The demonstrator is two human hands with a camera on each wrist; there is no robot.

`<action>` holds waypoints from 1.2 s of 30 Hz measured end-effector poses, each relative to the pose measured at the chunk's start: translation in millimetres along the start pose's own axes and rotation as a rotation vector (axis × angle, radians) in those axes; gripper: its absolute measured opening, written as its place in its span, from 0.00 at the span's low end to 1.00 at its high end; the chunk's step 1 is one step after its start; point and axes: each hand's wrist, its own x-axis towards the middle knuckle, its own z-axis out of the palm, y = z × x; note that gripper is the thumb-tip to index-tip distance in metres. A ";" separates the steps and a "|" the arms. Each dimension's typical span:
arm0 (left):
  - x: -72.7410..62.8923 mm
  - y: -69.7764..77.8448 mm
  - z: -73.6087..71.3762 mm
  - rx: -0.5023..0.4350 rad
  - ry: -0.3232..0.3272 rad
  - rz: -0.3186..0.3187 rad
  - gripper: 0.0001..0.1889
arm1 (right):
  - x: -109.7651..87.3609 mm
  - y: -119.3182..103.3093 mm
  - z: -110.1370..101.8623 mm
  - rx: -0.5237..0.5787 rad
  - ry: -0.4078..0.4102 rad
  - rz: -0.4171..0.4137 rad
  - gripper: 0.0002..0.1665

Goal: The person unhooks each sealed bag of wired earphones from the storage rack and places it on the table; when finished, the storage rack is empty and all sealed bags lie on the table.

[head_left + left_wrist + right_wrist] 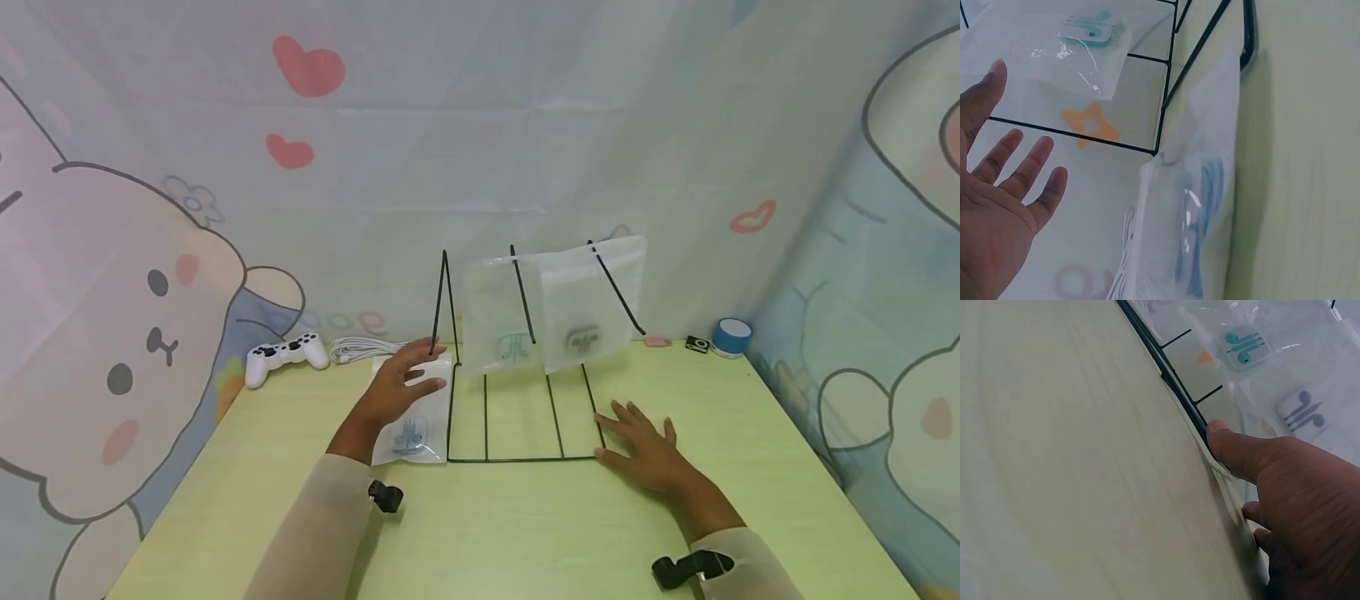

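Two hands are flanking the mid-frame black rack (525, 459): I'm hovering the left hand (396, 391), fingers spread and empty, over the bag (425, 414) running lengthwise up-frame; the farther right hand (647, 450), gripping nothing, is touching the rack's lower-right corner.

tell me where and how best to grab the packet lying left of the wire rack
Probably pinch the packet at its near edge, coming from the front: it lies flat, so a thin edge suits a pinch, and that edge is unobstructed, while its right edge borders the wire rack.
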 end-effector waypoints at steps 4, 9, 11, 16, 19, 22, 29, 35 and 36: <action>4.7 3.4 3.9 -0.001 -0.007 0.032 0.30 | -0.4 -0.2 0.3 0.009 0.000 -0.003 0.39; 10.9 7.7 8.1 -0.027 -0.002 0.030 0.29 | 0.1 0.9 1.9 0.015 0.001 -0.003 0.40; 13.7 10.2 9.4 -0.052 0.010 0.025 0.28 | 0.4 1.7 2.6 0.015 0.000 0.000 0.40; 22.2 16.2 14.1 -0.102 0.034 0.030 0.27 | 1.1 3.7 3.1 0.006 -0.006 0.006 0.40; 27.3 19.2 17.5 -0.114 0.029 0.040 0.26 | 0.9 2.1 1.9 0.005 -0.005 0.000 0.40; 32.2 22.2 20.9 -0.115 0.023 0.040 0.25 | 0.3 0.2 1.0 0.010 -0.001 -0.002 0.40; 41.3 24.0 27.5 -0.143 0.014 -0.044 0.25 | -0.4 1.0 1.4 0.017 -0.008 -0.001 0.40; 48.3 24.5 33.5 -0.148 0.017 -0.070 0.24 | -0.4 2.3 1.8 0.020 -0.010 -0.005 0.41; 49.3 24.6 34.4 -0.149 0.020 -0.074 0.24 | -0.3 2.1 1.8 0.021 -0.009 -0.004 0.41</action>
